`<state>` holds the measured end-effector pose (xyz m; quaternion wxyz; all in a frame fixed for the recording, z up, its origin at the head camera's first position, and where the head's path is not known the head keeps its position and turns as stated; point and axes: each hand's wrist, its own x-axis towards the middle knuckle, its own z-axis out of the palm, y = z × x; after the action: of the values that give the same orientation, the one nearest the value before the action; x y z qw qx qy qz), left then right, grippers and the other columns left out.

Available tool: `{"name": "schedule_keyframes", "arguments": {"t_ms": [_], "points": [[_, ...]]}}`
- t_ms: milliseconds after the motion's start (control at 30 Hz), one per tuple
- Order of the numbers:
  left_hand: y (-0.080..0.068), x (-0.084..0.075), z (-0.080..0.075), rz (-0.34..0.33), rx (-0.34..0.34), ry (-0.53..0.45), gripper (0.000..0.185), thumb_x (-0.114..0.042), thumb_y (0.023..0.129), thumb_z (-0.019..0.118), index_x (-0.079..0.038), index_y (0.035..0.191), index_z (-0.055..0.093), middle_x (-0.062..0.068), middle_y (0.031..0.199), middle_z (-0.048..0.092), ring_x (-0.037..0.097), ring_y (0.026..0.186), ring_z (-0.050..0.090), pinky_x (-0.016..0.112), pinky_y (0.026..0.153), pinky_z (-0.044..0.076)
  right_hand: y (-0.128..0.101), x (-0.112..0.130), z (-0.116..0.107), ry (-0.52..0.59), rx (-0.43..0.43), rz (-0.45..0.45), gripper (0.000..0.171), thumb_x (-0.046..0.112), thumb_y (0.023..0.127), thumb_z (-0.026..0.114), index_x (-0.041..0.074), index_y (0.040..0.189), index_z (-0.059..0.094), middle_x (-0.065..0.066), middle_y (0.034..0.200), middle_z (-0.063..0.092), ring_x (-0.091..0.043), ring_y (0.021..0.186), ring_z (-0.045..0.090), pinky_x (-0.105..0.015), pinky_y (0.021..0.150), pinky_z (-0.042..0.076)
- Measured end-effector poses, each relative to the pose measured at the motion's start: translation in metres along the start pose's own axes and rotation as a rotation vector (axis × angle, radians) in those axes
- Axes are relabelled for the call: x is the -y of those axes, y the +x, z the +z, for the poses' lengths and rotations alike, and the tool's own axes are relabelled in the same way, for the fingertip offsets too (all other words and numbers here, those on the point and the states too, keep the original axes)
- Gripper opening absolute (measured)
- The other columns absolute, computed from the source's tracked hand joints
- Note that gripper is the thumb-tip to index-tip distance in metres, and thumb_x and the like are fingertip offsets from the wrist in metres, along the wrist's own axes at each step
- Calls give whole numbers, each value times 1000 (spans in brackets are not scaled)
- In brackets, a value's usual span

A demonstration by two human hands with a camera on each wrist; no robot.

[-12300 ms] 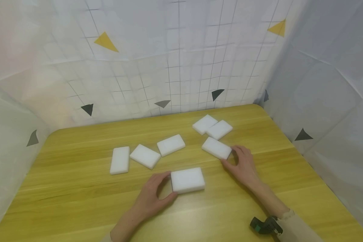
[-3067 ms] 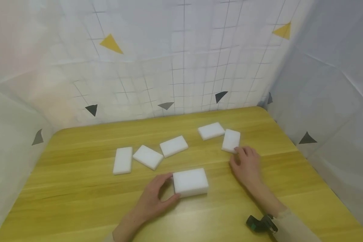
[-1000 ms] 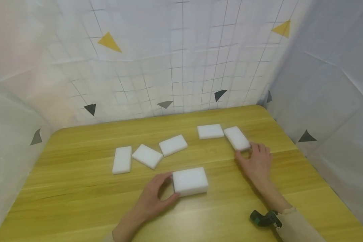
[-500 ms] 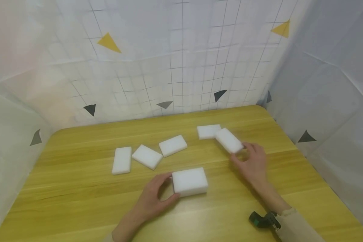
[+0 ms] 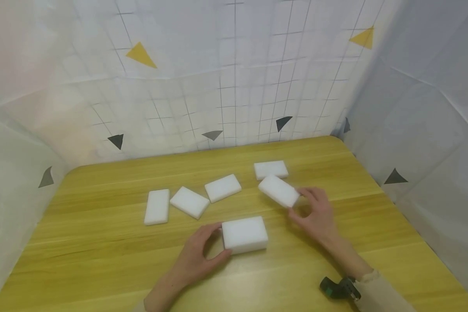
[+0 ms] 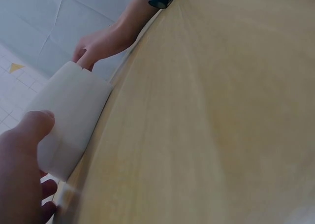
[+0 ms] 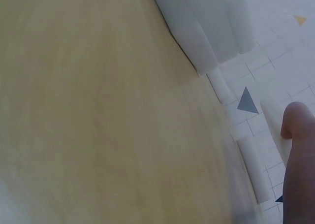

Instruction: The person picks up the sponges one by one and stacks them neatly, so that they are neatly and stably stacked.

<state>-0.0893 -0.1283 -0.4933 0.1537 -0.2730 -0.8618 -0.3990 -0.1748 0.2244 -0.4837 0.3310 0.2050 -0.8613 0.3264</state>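
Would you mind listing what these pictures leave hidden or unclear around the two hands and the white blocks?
- Left hand: head view hides its fingertips behind the nearest block.
- Right hand: right wrist view shows one blurred finger only.
- Held block: whether it is clear of the table is unclear.

A plain white rectangular sponge block (image 5: 278, 191) is pinched at its near right end by the right hand (image 5: 315, 214), tilted and angled diagonally above the tabletop (image 5: 101, 260), just in front of another flat block. A thicker white stack of sponge blocks (image 5: 245, 234) lies flat near the front middle, its long side across; the left hand (image 5: 196, 256) grips its left end with thumb and fingers.
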Motion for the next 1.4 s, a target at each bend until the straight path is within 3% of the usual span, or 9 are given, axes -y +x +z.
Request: {"name": "schedule_keyframes", "arguments": {"t_ms": [233,333,633,967,1400], "points": [[0,0,0,-1,0,-10,62,-36,84,80,-17,137,55,-3,125,64,17,112,63,35,98,54,-1,9,4,104,-13,-103,54,24,66,75,0,114,68,-16,106,64,-31,99,56,-17,95,40],[0,0,0,1,-1,-12,62,-36,84,80,-16,137,55,-2,125,64,17,112,63,35,98,54,-1,13,6,164,-26,-153,53,24,68,72,-2,114,69,-17,105,65,-31,97,56,-14,98,39],[0,0,0,1,-1,-2,62,-36,84,80,-16,137,55,-2,126,64,18,112,63,37,99,53,-2,29,11,258,12,-275,52,42,90,63,-3,115,68,-16,107,65,-28,99,56,-15,98,40],[1,-1,-1,9,0,-12,61,-34,85,80,-15,137,55,0,125,65,19,111,64,38,99,53,-7,48,16,337,59,-345,51,40,93,62,-4,117,66,-16,109,64,-27,100,56,-19,97,41],[2,-3,-1,-14,10,-16,63,-35,85,80,-19,139,53,-3,128,63,16,113,63,37,100,53,-10,55,24,376,62,-442,52,36,95,63,-10,117,65,-19,109,63,-28,100,56,-20,100,43]]}}
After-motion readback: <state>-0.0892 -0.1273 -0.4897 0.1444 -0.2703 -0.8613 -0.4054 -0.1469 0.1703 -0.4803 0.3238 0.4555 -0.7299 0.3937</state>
